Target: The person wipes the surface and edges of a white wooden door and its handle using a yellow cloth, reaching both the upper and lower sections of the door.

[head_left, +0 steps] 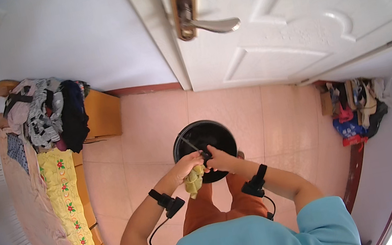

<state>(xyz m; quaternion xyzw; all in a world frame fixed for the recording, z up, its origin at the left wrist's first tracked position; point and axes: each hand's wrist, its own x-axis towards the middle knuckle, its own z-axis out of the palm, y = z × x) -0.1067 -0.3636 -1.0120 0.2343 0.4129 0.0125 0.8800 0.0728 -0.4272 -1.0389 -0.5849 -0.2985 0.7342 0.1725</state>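
Below me is a black round basin-like container [219, 136], with my two hands close together over its near side. My left hand [189, 164] is closed on a crumpled yellow-green cloth [194, 183], which hangs down from its fingers. Close by, my right hand [221, 160] is curled at the black end of a thin, long grey tool [190, 143]. The tool slants up and left across the container's mouth. Its exact kind is too small to make out, and the fingers partly hide the black end.
A white door [267, 20] with a metal handle [213, 25] stands ahead. At left, a clothes pile [47, 112] lies by a bed with a yellow flowered cover [65, 198]. Bags and boxes [354, 113] sit at right. Pink tiles [152, 114] cover the floor.
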